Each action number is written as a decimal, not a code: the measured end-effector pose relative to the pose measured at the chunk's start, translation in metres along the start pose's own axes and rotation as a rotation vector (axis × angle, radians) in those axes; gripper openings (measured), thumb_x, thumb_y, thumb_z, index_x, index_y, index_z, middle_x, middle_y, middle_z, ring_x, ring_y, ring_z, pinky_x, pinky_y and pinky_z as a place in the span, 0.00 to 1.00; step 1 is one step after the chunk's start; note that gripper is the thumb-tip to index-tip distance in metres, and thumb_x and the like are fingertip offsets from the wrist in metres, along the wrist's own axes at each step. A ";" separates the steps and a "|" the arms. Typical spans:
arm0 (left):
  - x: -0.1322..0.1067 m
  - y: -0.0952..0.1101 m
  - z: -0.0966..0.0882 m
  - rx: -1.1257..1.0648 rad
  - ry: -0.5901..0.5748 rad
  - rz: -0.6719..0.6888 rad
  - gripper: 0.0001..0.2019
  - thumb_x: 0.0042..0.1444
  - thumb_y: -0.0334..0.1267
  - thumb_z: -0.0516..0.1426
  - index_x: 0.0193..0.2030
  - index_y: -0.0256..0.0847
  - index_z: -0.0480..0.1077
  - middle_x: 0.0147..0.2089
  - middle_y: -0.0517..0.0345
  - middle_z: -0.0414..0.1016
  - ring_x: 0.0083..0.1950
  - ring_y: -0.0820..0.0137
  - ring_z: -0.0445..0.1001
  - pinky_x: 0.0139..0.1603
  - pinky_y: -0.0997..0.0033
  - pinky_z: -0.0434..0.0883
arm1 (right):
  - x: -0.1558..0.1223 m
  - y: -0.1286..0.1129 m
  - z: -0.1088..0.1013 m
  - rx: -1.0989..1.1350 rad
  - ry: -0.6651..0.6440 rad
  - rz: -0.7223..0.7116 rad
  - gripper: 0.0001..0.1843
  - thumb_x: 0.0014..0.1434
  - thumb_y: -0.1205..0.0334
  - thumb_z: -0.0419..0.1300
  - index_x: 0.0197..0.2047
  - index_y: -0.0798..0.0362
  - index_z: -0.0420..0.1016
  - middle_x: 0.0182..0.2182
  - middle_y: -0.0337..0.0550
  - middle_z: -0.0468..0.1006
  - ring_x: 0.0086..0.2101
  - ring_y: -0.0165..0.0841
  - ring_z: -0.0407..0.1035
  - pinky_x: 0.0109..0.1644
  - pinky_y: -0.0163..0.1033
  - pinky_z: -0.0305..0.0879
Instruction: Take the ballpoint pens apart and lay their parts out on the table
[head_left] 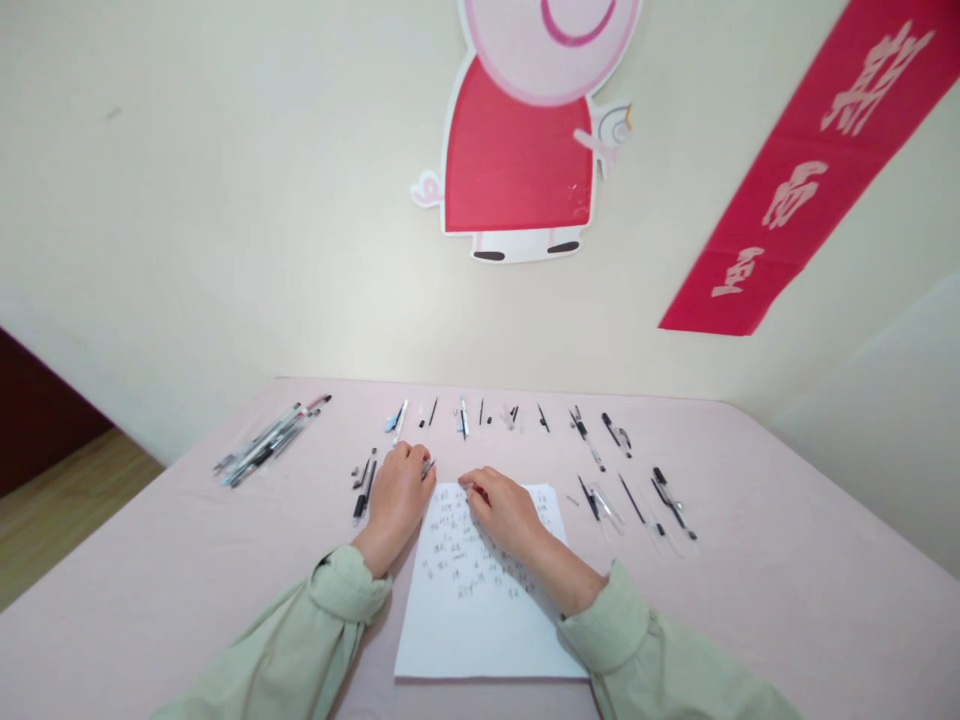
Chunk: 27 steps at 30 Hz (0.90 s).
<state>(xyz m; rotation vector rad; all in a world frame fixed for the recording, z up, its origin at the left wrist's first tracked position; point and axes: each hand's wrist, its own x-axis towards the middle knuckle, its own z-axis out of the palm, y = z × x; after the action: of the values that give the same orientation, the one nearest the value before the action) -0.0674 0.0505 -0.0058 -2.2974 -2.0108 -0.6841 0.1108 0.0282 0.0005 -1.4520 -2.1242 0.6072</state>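
My left hand (pixel 399 495) lies at the top left corner of a white sheet of paper (pixel 480 610) covered in scribbles, its fingers curled round a small pen part (pixel 428 466) that sticks out past them. My right hand (pixel 504 510) rests on the sheet's upper part, fingers pinched together round something I cannot make out. Both sleeves are pale green. Just left of my left hand lie black pens (pixel 365 487).
On the pink table (pixel 787 600), a bundle of pens (pixel 268 440) lies at the far left. Rows of taken-apart pen pieces (pixel 510 416) run along the back and more pen pieces (pixel 637 500) at the right. A wall with a cartoon sticker (pixel 525 130) and a red banner (pixel 817 160) stands behind.
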 end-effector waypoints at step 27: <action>-0.024 -0.016 -0.053 -0.066 0.142 -0.055 0.08 0.57 0.29 0.47 0.42 0.40 0.62 0.41 0.51 0.65 0.42 0.63 0.69 0.43 0.63 0.68 | 0.000 0.002 -0.001 0.021 -0.020 -0.002 0.14 0.60 0.69 0.50 0.43 0.50 0.74 0.42 0.40 0.77 0.42 0.32 0.70 0.44 0.35 0.59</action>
<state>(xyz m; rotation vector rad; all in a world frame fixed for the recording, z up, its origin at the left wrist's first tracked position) -0.1008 0.0152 0.0305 -2.1652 -2.0231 -0.9033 0.1125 0.0291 0.0003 -1.4381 -2.1279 0.6437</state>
